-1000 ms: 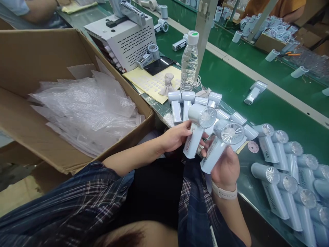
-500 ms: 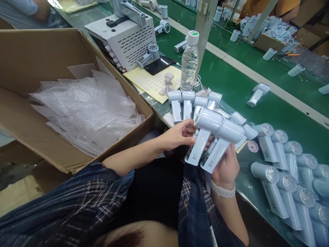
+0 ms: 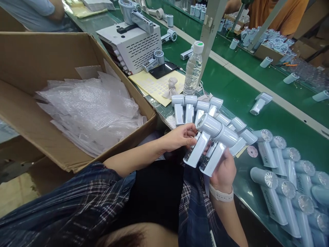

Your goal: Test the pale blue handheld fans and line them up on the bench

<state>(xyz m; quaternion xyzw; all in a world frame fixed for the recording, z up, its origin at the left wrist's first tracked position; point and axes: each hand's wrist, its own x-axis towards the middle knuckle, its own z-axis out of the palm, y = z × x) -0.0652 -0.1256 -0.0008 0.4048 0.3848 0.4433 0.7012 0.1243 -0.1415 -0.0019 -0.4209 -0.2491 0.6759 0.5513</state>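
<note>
My left hand (image 3: 182, 138) is closed on a pale blue handheld fan (image 3: 199, 148), its fingers on the upper handle near the head. My right hand (image 3: 224, 171) grips a second handheld fan (image 3: 215, 158) from the right. Both fans are side by side, their round heads lined up and touching. Dark, open-looking strips show along the left sides of both handles. Some fingers are hidden behind the fans. Just beyond my hands, several more fans (image 3: 189, 111) lie on the green bench. Other fans (image 3: 272, 202) with clear-ribbed head ends stand in rows at my right.
A cardboard box (image 3: 123, 145) of bubble-wrap bags (image 3: 89, 106) stands at my left. Behind are a water bottle (image 3: 193, 68), a white vented machine (image 3: 141, 44), a phone (image 3: 163, 70) and a metal post (image 3: 211, 34). An orange-clad person (image 3: 293, 17) sits across the green belt (image 3: 236, 92).
Both fans have turned in my hands: the printed lettering is out of sight and more of the dark handle sides shows. The view has shifted slightly.
</note>
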